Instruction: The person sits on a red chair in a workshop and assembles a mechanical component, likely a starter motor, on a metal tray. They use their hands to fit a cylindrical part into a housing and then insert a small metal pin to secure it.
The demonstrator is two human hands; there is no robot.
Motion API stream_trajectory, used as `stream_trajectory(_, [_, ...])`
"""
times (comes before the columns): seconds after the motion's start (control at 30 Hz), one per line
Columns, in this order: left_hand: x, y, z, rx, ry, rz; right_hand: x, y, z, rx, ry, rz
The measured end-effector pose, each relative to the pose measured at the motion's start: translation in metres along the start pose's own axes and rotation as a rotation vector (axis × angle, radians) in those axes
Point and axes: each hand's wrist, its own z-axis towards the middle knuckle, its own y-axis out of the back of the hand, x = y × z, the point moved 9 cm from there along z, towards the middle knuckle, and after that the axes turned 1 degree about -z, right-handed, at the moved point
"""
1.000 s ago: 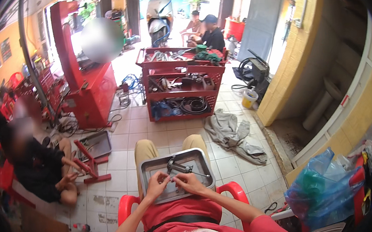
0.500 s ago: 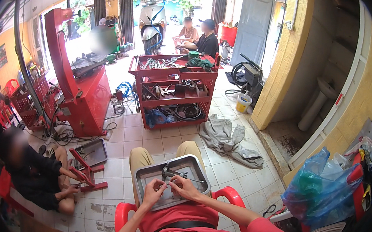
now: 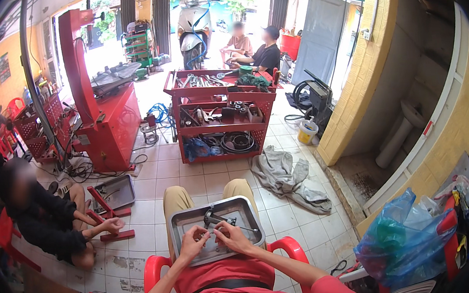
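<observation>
With bare left hand (image 3: 195, 243) and bare right hand (image 3: 231, 239) close together, fingers bent and tips drawn in toward the thumbs, works in the head view over a shallow rectangular grey metal tray (image 3: 186, 221). Impossible to tell from here whether pinching some small part or nothing. Supports the tray across khaki-trousered knees (image 3: 177, 199). In the tray, just beyond the fingertips: a dark metal assembly (image 3: 217, 220) with a long thin rod, slanting toward the right-hand wall. Sits in a red plastic armchair (image 3: 291, 251), wearing a red T-shirt (image 3: 224, 269) and a black waist strap (image 3: 236, 282). Faces a three-tiered red metal tool cart (image 3: 210, 129) loaded with silver hand tools. To the right of the knees, crumpled on white floor tiles (image 3: 287, 220): a grey cloth garment (image 3: 282, 170). Near the doorway, a pale motor scooter (image 3: 194, 23); beside it, two seated people. On the left, low to the floor, a person in black (image 3: 41, 216), with one arm stretched over a red metal stand (image 3: 116, 236).
</observation>
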Motion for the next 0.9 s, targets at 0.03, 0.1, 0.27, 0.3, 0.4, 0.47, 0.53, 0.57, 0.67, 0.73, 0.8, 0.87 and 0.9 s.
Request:
stream_trajectory(0.03, [-0.0002,0.0002,-0.0001,-0.001,-0.002,-0.002,-0.0004,-0.0004,0.0001,0.002,0.001,-0.001])
stream_trajectory(0.1, [-0.0002,0.0002,0.0002,-0.003,-0.008,-0.006,-0.0004,-0.0006,0.0006,0.007,0.002,-0.005])
stream_trajectory(0.27, [-0.0008,0.0007,-0.0001,-0.011,-0.003,0.013,-0.0011,-0.0022,0.0003,0.017,-0.016,0.021])
stream_trajectory(0.3, [-0.0013,0.0008,-0.0002,-0.011,-0.002,0.016,-0.0025,-0.0028,0.0005,0.02,-0.021,0.034])
stream_trajectory(0.4, [-0.0037,0.0011,-0.0005,-0.013,-0.019,0.02,-0.0029,-0.0026,-0.0001,0.02,-0.018,0.027])
stream_trajectory(0.47, [-0.0039,0.0015,-0.0003,-0.016,-0.022,0.025,-0.0048,-0.0034,0.0006,0.023,-0.022,0.033])
stream_trajectory(0.53, [-0.0035,0.0022,-0.0004,-0.017,-0.022,0.032,-0.0056,-0.0036,0.0006,0.024,-0.019,0.023])
stream_trajectory(0.57, [-0.0039,0.0024,-0.0006,-0.018,-0.02,0.037,-0.0024,-0.003,0.0001,0.025,-0.013,0.01])
stream_trajectory(0.67, [-0.0052,0.0029,-0.0015,-0.027,-0.02,0.036,-0.0016,-0.0033,-0.0002,0.025,-0.012,0.009])
stream_trajectory(0.73, [-0.0053,0.0034,-0.002,-0.031,-0.018,0.033,-0.0034,-0.0039,-0.0003,0.025,-0.015,0.013])
stream_trajectory(0.8, [-0.0047,0.0036,-0.0017,-0.032,-0.012,0.033,-0.0044,-0.0041,0.0002,0.025,-0.016,0.01])
stream_trajectory(0.87, [-0.0045,0.0037,-0.0017,-0.032,-0.01,0.042,-0.0046,-0.0038,0.0002,0.028,-0.017,0.005])
stream_trajectory(0.9, [-0.0044,0.0037,-0.0017,-0.032,-0.008,0.047,-0.0042,-0.0037,0.0001,0.029,-0.018,0.003])
